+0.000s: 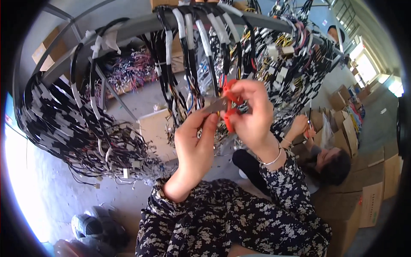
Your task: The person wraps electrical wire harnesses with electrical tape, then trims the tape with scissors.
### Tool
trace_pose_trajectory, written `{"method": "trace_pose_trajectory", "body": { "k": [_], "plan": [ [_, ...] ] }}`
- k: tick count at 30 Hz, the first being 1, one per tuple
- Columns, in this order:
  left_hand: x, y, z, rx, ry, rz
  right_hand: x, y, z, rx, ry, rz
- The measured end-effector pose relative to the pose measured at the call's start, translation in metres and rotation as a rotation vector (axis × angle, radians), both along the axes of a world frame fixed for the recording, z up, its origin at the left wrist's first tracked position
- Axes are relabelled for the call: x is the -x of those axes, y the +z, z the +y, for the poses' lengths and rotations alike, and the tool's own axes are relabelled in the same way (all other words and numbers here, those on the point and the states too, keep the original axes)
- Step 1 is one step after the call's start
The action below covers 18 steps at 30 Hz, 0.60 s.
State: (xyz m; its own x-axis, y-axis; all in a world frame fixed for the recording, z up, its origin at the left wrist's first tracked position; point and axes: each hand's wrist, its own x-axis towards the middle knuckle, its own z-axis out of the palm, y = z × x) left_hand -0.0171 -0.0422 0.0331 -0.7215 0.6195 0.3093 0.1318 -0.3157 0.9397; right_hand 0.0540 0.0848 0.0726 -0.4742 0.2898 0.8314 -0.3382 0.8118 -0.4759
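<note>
At centre frame, the right hand point(250, 115) grips the orange-handled metal scissors point(227, 105), fingers closed through and around the handles. The left hand point(198, 137) sits just left of it, fingertips pinched on the grey blade tip. Directly behind hang black wire harness bundles with white tape wraps point(192, 51), draped over a grey metal rack bar point(128, 28). A second person point(329, 160) crouches at lower right among brown cardboard boxes point(372, 201).
</note>
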Motion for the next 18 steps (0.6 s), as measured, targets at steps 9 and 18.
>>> {"method": "trace_pose_trajectory", "body": {
  "k": [9, 18],
  "plan": [
    [-0.007, 0.002, -0.006, -0.104, -0.083, -0.136, -0.014, -0.010, -0.003, 0.273, 0.117, -0.121],
    [0.001, 0.013, -0.005, 0.057, -0.042, 0.006, -0.014, 0.003, 0.002, 0.062, 0.134, -0.182]
  ]
}}
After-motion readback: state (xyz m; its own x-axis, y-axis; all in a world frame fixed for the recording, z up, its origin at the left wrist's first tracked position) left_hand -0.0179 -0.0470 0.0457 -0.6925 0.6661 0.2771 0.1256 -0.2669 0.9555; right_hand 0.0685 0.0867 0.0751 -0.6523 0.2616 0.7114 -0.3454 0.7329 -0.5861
